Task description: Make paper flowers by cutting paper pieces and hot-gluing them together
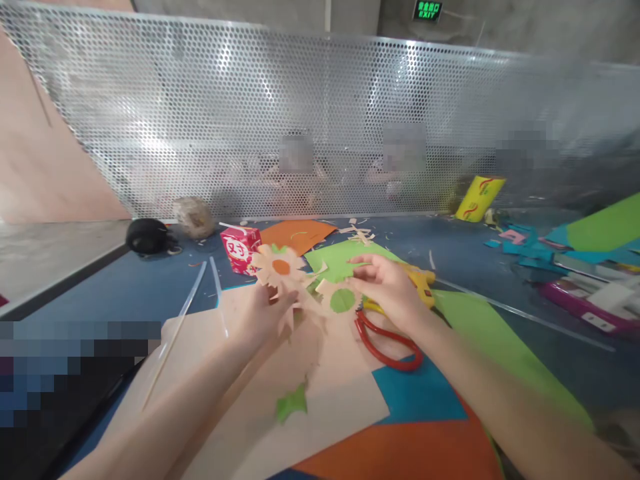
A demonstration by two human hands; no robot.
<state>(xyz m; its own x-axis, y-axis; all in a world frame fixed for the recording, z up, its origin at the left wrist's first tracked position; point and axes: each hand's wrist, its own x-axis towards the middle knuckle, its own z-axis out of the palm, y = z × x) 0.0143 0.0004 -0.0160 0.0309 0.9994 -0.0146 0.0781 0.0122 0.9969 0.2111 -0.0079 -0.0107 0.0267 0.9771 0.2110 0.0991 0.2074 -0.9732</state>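
Observation:
My left hand [267, 308] is closed, pinching the lower part of a cream paper flower with an orange centre [281, 267]. Close beside it, a second cream paper flower with a green centre [343, 301] is gripped at its right edge by my right hand [387, 283]. The petals of the two flowers overlap between my hands, and I cannot tell whether they are joined. Under my right wrist lie red-handled scissors [373, 350], partly hidden. A yellow tool [425, 285] shows behind that hand. Cream paper sheets [330, 373] lie beneath, with a green paper scrap [291, 404] on top.
A red drink carton [241, 250] stands behind my left hand. Orange paper [300, 235], green paper [500, 340] and blue paper [417, 393] surround the work area. Clear sticks [193, 288], a black roll [147, 237], twine [195, 218] and a yellow package [480, 199] lie farther out. A perforated metal screen [325, 100] borders the table.

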